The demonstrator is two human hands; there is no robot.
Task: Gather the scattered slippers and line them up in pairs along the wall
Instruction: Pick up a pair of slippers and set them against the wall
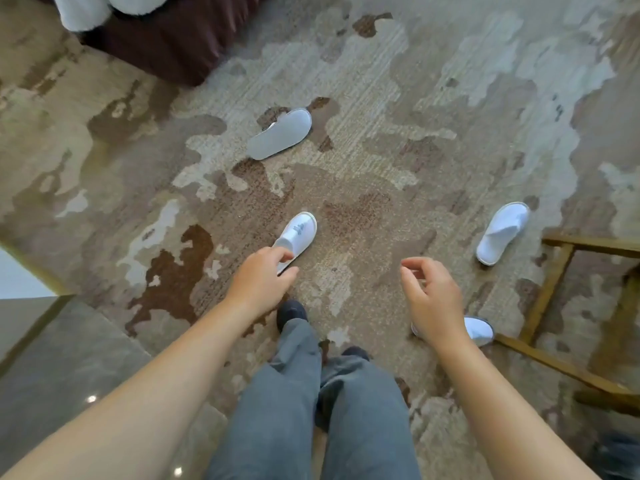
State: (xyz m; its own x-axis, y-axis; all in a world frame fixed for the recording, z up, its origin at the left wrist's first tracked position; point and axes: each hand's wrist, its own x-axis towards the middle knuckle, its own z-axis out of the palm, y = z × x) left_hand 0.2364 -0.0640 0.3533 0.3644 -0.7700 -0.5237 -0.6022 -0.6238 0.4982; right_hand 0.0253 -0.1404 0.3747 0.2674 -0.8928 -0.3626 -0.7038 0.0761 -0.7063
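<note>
Several white slippers lie scattered on the patterned carpet. One slipper (298, 235) with a printed logo lies upright in the middle; my left hand (261, 278) covers its heel, fingers curled around it. An overturned slipper (280, 134) shows its grey sole farther ahead. A third slipper (503, 232) lies upright at the right. A fourth slipper (479, 330) is half hidden behind my right hand (433, 299), which hovers above the carpet with its fingers apart and nothing in it.
A dark brown bed base (173, 39) with white bedding stands at the top left. A wooden frame (554, 292) occupies the right side. Polished grey tile floor (62, 362) begins at the lower left. My legs in grey trousers (311, 410) are below.
</note>
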